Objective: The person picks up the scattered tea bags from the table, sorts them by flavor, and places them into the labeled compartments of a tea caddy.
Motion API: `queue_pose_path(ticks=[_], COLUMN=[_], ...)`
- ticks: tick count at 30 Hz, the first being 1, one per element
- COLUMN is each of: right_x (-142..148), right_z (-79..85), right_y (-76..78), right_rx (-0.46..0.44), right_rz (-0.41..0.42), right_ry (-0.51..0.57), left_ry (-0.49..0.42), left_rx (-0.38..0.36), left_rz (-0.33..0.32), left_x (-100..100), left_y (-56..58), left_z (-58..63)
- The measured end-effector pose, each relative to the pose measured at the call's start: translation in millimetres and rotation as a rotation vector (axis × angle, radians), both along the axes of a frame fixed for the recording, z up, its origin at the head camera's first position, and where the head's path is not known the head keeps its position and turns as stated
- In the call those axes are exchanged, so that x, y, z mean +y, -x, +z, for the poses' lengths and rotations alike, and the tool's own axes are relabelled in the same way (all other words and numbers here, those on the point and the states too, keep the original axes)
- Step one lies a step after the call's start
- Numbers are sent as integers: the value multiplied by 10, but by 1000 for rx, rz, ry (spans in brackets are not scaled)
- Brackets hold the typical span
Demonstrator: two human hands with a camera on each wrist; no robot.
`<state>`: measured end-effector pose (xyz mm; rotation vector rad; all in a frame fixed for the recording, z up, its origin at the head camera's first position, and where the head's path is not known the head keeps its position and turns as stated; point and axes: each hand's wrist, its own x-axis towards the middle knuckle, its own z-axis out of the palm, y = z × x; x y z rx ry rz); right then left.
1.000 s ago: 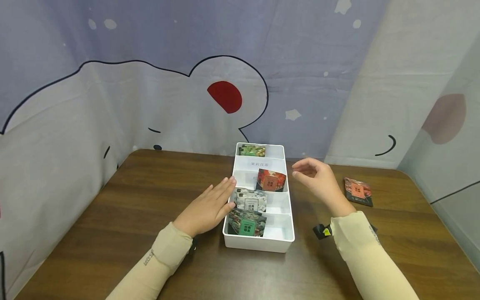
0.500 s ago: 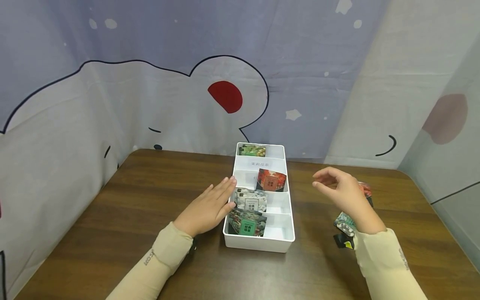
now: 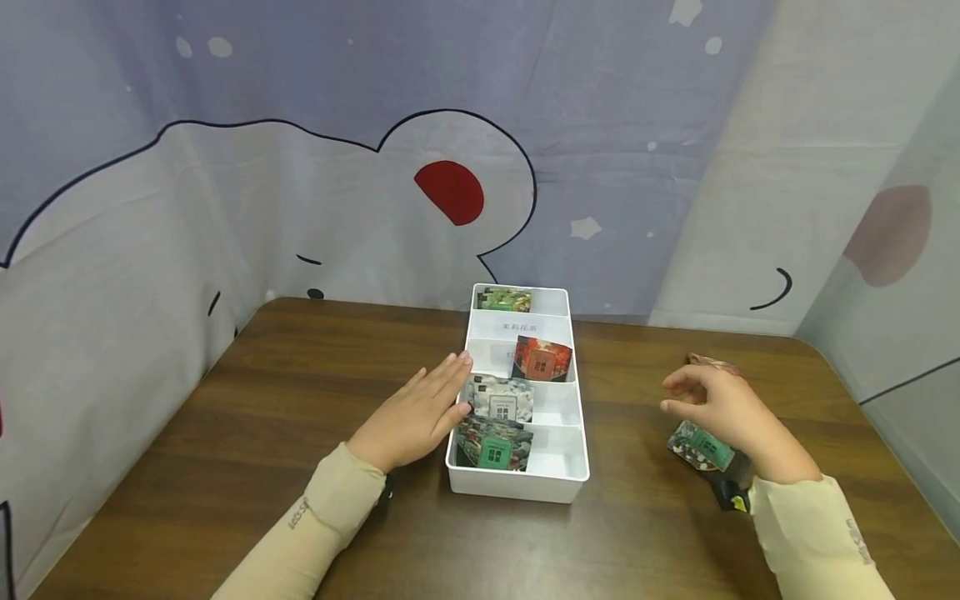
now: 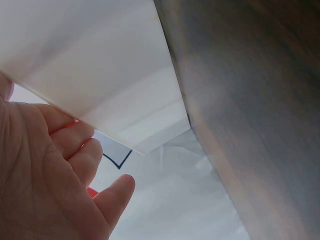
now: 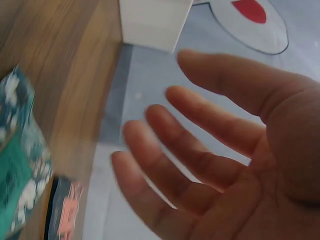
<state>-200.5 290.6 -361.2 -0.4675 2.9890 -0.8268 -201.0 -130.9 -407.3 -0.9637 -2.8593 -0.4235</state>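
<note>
My left hand (image 3: 412,417) rests its fingers on the left rim of a white divided box (image 3: 517,487); in the left wrist view they touch the box's edge. To the box's right, my right hand (image 3: 723,412) hovers over the table, fingers loosely bent and holding nothing. Just below it lies a green floral tea sachet (image 3: 697,446), and a red tea sachet (image 3: 712,363) is partly hidden behind the hand. The box's compartments hold a dark green sachet (image 3: 495,446), a whitish sachet (image 3: 501,400), a red sachet (image 3: 542,360) and green sachets (image 3: 504,300).
A black packet with a yellow mark (image 3: 731,496) lies near the right wrist, partly covered. The brown wooden table (image 3: 300,375) reaches back to a patterned curtain (image 3: 337,208).
My right hand has moved right and toward me, away from the box to above the loose sachets. My left hand has stayed on the box's rim.
</note>
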Motion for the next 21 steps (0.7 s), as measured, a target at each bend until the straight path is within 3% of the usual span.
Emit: queue_pose_path(ticks=[10,21], right_x=[312,433], right_z=[-93,-222], right_y=[13,41], right_rx=[-213,-251], right_rz=[-3,0], right_ry=[-157,-253], left_ry=[5,8], left_rx=[-17,-23], left_rz=[6,8], left_x=[-1,-14], left_y=[0,2], left_z=[15,-4])
